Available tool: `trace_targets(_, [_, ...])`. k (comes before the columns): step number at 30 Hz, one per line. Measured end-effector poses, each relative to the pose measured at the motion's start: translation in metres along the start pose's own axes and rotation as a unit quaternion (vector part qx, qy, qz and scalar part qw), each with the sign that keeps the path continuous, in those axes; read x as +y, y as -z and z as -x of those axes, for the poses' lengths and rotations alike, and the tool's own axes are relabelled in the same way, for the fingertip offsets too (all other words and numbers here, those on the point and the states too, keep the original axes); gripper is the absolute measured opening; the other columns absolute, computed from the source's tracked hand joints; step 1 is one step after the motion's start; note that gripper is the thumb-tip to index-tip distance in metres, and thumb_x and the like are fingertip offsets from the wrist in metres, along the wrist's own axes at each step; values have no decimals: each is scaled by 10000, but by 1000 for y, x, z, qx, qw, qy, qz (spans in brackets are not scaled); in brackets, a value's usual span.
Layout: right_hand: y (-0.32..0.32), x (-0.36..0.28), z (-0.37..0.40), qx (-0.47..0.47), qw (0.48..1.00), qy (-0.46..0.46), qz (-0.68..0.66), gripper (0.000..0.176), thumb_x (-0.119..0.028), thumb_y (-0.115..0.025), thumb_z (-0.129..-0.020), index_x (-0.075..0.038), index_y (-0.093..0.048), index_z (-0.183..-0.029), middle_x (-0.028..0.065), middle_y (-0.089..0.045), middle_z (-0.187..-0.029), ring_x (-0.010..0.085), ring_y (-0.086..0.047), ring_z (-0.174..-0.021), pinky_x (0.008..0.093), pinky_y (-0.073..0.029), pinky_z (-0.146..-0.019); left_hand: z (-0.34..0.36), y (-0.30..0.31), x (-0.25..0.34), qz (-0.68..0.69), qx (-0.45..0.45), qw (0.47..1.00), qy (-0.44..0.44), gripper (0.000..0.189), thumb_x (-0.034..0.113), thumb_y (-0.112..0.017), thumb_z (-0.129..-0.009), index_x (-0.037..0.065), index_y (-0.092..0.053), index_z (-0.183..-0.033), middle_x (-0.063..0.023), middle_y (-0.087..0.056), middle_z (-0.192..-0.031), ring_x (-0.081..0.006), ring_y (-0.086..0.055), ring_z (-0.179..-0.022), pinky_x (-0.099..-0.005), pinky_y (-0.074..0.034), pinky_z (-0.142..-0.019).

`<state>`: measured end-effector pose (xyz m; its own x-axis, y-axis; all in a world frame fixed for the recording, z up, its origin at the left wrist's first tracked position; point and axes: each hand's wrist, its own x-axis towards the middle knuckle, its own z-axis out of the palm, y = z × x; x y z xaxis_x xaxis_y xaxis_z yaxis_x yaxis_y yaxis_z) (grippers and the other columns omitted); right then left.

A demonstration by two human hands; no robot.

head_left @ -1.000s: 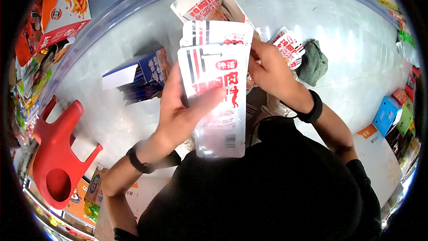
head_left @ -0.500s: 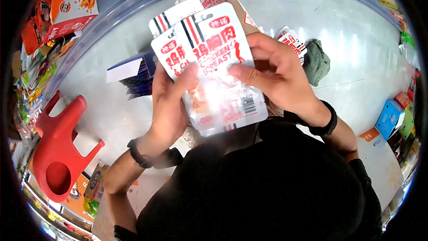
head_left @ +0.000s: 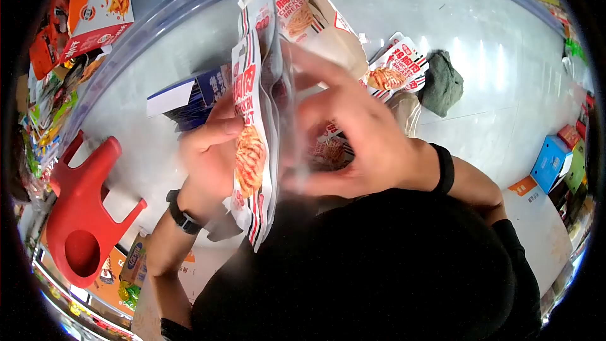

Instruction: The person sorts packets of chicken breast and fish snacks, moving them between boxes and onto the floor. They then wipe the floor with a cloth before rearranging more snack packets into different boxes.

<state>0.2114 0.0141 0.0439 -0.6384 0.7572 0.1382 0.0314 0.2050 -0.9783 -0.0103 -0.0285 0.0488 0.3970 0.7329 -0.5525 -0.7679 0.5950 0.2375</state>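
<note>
A stack of white chicken breast packets (head_left: 249,151) stands nearly edge-on in front of my chest. My left hand (head_left: 211,151) is closed around its left side, with the thumb on the printed front. To its right is my right hand (head_left: 363,129), blurred, its thumb and fingers spread in a C shape with the tips close to the backs of the packets. Through that gap another chicken breast packet (head_left: 331,151) shows lower down. Behind the stack stands an open white carton (head_left: 334,44) with chicken breast print on it.
More chicken breast packets (head_left: 398,66) lie right of the carton, beside a dark grey cloth (head_left: 444,85). A blue box (head_left: 208,88) sits at left. A red plastic stool (head_left: 82,208) lies near the left shelves. A blue carton (head_left: 550,164) stands at far right.
The packets have turned from facing me to nearly edge-on and shifted left. My right hand has come off their front and spread its fingers at their right side.
</note>
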Motion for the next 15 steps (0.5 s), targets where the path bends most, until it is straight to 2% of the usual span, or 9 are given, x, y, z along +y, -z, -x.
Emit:
trace_targets(3, [-1, 6, 2, -46, 998, 3, -37, 572, -224, -896, -671, -56, -543, -1088, 326, -257, -1508, 364, -499, -1275, 402, -467, -990, 0, 9, -4, 17, 16, 1000, -2, 687, 134, -486, -771, -11, -366, -1432, -169, -546, -1317, -285, -568, -1172, -398, -533, -907])
trace_targets(4, [-6, 10, 6, -19, 1000, 14, -18, 568, -240, -881, -680, -63, -535, -1094, 278, -259, -1509, 346, -565, -1177, 388, -505, -900, 0, 2, -3, 26, 35, 999, -29, 685, 150, -470, -771, -32, -355, -1422, -183, -518, -1327, -299, -535, -1212, -428, -591, -791])
trace_targets(5, [-11, 13, 8, 8, 1000, 25, 2, 565, -255, -866, -688, -70, -526, -1099, 231, -262, -1510, 328, -631, -1078, 373, -543, -811, -4, 5, -6, 108, -80, 991, -8, 717, 144, -496, -748, -61, -304, -1408, -206, -543, -1250, -343, -627, -1049, -440, -612, -633])
trace_targets(7, [-14, 17, 8, 21, 999, 33, 15, 627, -237, -882, -674, -79, -507, -1151, 215, -274, -1489, 309, -644, -1047, 361, -543, -825, -10, -3, -5, 118, -16, 993, -1, 741, 175, -548, -714, -82, -280, -1355, -213, -586, -1105, -372, -674, -737, -424, -564, -457])
trace_targets(8, [-16, 21, 7, 43, 998, 43, -26, 677, -207, -905, -646, -82, -497, -1171, 244, -314, -1459, 320, -580, -1136, 378, -514, -889, -11, -3, -6, 118, -15, 993, 0, 741, 175, -548, -714, -82, -280, -1355, -213, -586, -1105, -372, -674, -737, -424, -564, -457])
trace_targets(9, [-17, 23, 6, 65, 994, 55, -67, 730, -176, -928, -618, -86, -486, -1192, 274, -353, -1430, 331, -516, -1225, 396, -485, -954, -12, -1, -6, 133, -53, 990, 11, 742, 176, -556, -709, -80, -278, -1348, -211, -586, -1089, -371, -664, -699, -422, -561, -453])
trace_targets(10, [-16, 21, 9, 31, 998, 14, -52, 841, -188, -932, -610, -81, -441, -1284, 251, -379, -1417, 305, -488, -1255, 407, -484, -949, -15, 1, -6, 148, -92, 984, 23, 744, 177, -563, -704, -79, -277, -1341, -209, -587, -1074, -370, -654, -661, -419, -558, -449])
trace_targets(14, [-8, 12, 9, 2, 999, -30, -27, 905, -183, -921, -630, -74, -403, -1363, 226, -422, -1404, 300, -527, -1214, 412, -495, -928, -24, 6, -8, 206, -249, 944, 64, 752, 180, -593, -683, -72, -271, -1315, -202, -588, -1012, -367, -615, -511, -409, -547, -433])
trace_targets(15, [-11, 13, 13, -10, 993, -88, -80, 890, -182, -918, -637, -64, -421, -1365, 213, -451, -1389, 297, -558, -1171, 399, -509, -898, -23, 3, -8, 207, -249, 944, 65, 752, 180, -593, -683, -72, -271, -1315, -202, -588, -1012, -367, -615, -511, -409, -547, -433])
